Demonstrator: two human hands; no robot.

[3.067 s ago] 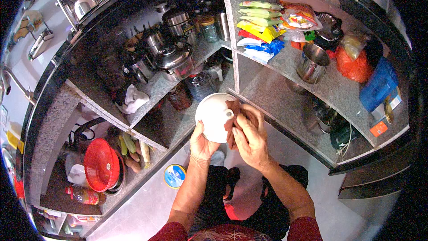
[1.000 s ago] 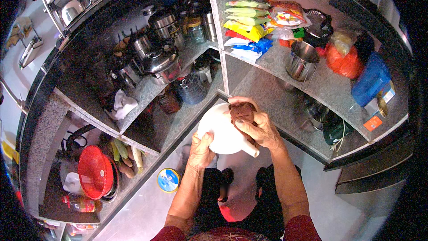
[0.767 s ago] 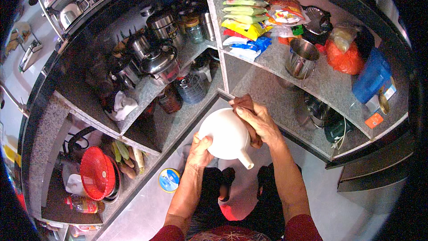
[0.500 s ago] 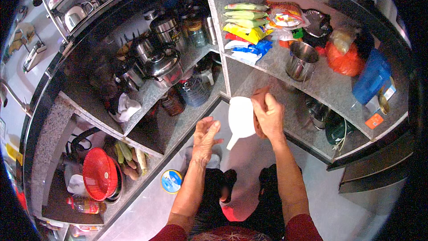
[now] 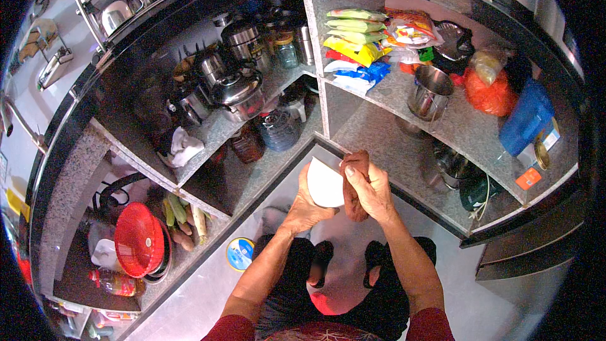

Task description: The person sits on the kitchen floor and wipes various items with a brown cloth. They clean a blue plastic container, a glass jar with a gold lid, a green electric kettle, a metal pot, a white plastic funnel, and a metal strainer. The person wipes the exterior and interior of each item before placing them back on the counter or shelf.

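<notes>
My left hand [image 5: 305,207], clear of the funnel [image 5: 324,184] a moment ago, now cups its left side, fingers curled round. My right hand [image 5: 374,194] pinches the cloth [image 5: 356,197], thumb uppermost, at the funnel's right edge. Renewed support likely steadies the funnel against the cloth. Red bowl [image 5: 134,240]: left of the funnel, well apart.

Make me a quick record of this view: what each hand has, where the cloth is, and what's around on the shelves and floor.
Left hand: cupped around the white funnel
Right hand: gripping the brown cloth
Cloth position: at the funnel's right side
Upper right: stacked packets, steel pot, orange-red bag
Lower left: red basin, bottle
Floor: round blue item
</notes>
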